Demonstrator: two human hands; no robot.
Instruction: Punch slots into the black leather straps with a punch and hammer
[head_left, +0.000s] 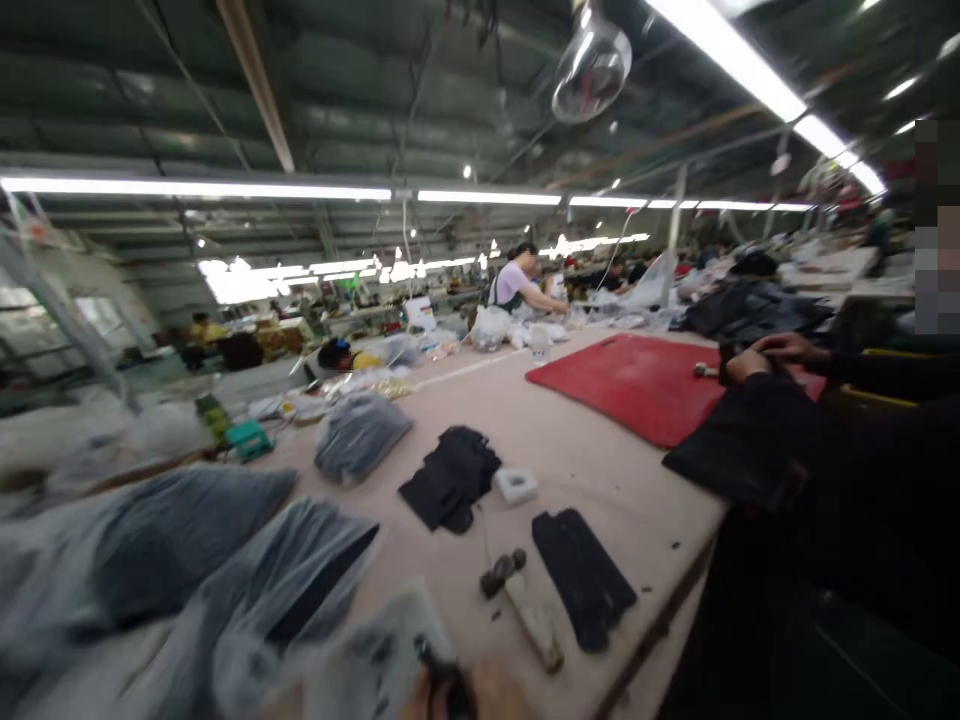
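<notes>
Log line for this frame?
hand: blurred, side unclear, by bag | table: hammer, black piece | co-worker's hand: at red mat

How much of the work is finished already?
Looks partway. Done: several dark cloth bundles lie bagged in plastic. In hand: a blurred hand at the bottom edge seems to hold a dark thing. Left: loose black cloth pieces lie unbagged beside a hammer.

Hand: showing blurred at bottom edge.
Tool: lying just beside dark piece.
Co-worker's hand: resting on red mat.
Bags: lying left on table.
</notes>
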